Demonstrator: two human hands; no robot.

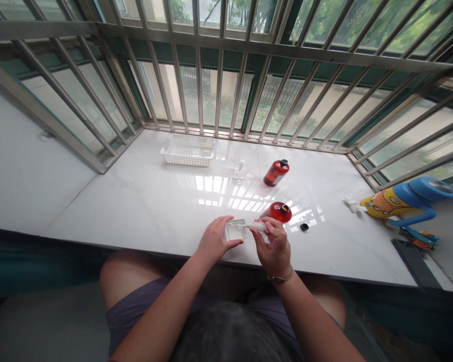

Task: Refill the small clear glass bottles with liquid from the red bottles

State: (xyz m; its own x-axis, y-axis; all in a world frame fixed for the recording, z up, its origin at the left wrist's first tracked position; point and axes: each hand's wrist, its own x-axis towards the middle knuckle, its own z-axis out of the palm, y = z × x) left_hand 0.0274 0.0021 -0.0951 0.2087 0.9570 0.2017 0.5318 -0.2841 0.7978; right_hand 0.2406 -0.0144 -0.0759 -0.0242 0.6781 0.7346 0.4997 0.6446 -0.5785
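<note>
Box (234,232): the clear one we hold before us.
Left hand (214,238): our thumb and fingers, partly spread, grip the box's left side.
Right hand (274,244): our fingers pinch a white tool (258,226), tip at the box.
Uncapped red bottle (280,212): just beyond the box, to its right.

Free counter (128,206) leftward, red bottle (278,212) — beyond right hand (275,244)

We see colourless box (234,232), red front btl. (278,211), red rear btl. (275,175), yellow & blue flask (390,202) w/ cartoon print, & white tabletop (136,191) w/ grey veins.
</note>
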